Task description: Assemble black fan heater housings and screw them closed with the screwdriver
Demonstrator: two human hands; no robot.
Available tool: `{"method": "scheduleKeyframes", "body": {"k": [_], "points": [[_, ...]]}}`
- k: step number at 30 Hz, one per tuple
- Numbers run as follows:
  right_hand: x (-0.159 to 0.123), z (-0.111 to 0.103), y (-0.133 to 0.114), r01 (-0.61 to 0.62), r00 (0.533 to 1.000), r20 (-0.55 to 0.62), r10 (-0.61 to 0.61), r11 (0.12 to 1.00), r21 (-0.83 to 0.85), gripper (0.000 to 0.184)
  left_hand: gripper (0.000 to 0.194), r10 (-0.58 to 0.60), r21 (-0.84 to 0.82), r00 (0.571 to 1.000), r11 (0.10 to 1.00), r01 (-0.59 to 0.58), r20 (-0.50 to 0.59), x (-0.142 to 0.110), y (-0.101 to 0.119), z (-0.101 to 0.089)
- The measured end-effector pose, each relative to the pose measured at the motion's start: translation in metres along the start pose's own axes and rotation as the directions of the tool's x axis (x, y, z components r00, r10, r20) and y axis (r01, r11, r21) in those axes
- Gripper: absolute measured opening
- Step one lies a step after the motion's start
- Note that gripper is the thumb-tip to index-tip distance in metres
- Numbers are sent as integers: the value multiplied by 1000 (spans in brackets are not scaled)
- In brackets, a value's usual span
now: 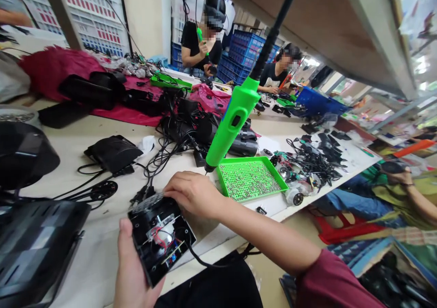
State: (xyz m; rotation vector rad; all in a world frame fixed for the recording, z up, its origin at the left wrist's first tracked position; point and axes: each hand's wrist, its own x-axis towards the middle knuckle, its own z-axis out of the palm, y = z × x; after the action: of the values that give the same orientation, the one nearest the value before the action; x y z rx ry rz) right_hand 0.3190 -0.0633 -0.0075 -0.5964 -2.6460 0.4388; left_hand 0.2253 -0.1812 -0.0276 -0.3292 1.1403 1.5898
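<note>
An opened black plastic housing (143,237) is tilted toward me near the table's front edge, with red and blue wires, a white part and a small circuit board inside. My left hand (131,271) grips it from below and the left, thumb along its side. Over its upper edge bend the fingers of my right hand (193,192), closed on that rim; the fingertips are partly hidden. A black cable (205,263) runs out of the housing's right side. Just above my right hand hangs a green electric screwdriver (232,121), its tip pointing down and held by neither hand.
A green tray (251,161) of small screws lies right of my right hand. Black housings (112,153) with cords cover the left. Small black parts (321,155) are heaped at right. A shelf (327,30) overhangs. Two co-workers (191,44) sit across the table.
</note>
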Motion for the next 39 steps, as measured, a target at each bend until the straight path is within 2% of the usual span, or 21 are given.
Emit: {"method": "scheduleKeyframes", "body": {"k": [3,6,10,14,19,24,32,37,39], "points": [[-5,-9,-3,-34,996,-79,40,997,76,17,48,50,-10,999,999,-50,12,-2,0,1],[-19,-25,-10,-79,976,-192,108,985,154,23,47,48,-59,999,997,-47,10,-3,1,3],[-49,-38,-24,-145,968,-164,191,955,257,18,50,8,-120,1000,993,-9,-4,-6,4,8],[-75,-30,-39,-267,953,-56,298,910,317,18,49,11,-136,999,991,-16,-32,-7,5,11],[-87,-16,-52,-324,939,6,344,879,349,27,57,43,-135,998,990,-37,39,-2,2,7],[-91,-5,-59,-311,945,-20,327,914,260,38,58,67,-167,997,984,-61,34,1,1,5],[-94,3,-64,-373,928,49,370,910,181,34,62,64,-186,996,981,-52,58,1,2,4],[-99,12,-64,-407,906,-12,424,877,256,37,61,111,-146,989,984,-97,93,2,-1,2],[-101,15,-63,-395,904,-59,424,879,268,32,62,133,-132,986,984,-120,98,2,-2,1]]}}
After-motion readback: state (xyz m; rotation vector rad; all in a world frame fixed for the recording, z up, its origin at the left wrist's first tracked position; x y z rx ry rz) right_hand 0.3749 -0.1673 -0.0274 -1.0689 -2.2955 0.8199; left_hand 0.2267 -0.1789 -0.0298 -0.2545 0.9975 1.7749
